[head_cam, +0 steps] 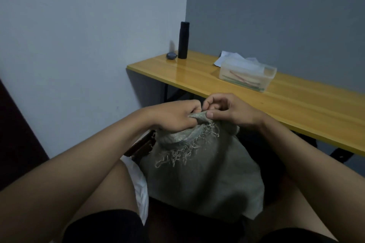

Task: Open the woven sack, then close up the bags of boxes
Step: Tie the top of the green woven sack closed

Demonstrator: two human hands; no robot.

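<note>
- Fingers (pixel 209 114) of the right hand (pixel 233 111) and left hand (pixel 173 115) are pinching the gathered neck of the woven sack (pixel 201 171), closed tight on it.
- The sack is standing upright between the person's knees, just beside the worktop (pixel 296 108).
- Risk: frayed threads (pixel 189 150) are likely snagging; hard tugging could tear the weave or topple the sack.

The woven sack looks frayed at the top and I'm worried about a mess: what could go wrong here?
1. Both the left hand and right hand pinch the woven sack at its bunched top; pulling may unravel the loose threads further.
2. The sack stands between the knees and might tip if tugged sideways.
</note>
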